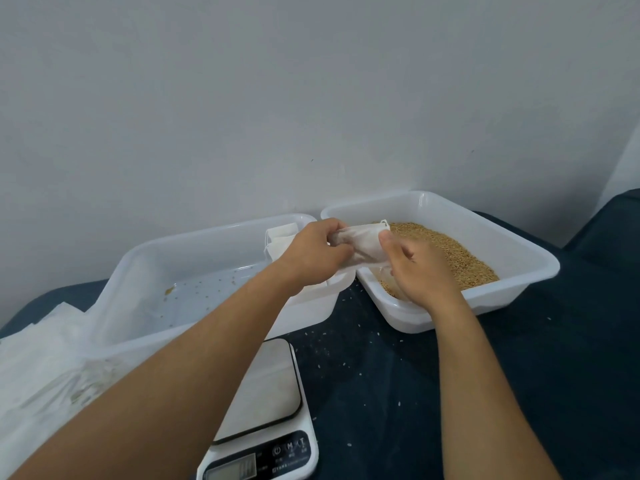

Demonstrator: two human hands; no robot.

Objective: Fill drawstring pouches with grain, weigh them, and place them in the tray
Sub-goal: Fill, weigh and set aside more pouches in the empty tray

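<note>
Pouch [360, 244] of white cloth hangs between your hands, above the gap where the two tubs meet. Your left hand [313, 255] grips its left end with curled fingers; your right hand [415, 268] pinches its right side, thumb on the cloth. Beyond your right hand lies the grain [460, 258] in its white tub [519, 244]. Beneath your left sits the tray [145, 258], folded pouches [278, 242] in its far corner. Nearer you stands the kitchen scale [266, 403].

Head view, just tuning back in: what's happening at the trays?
The left hand and right hand both grip one white drawstring pouch, held above the near corner of the grain tray. The scale platform is bare. The left tray holds a few white pouches in its far corner and scattered grains.
</note>
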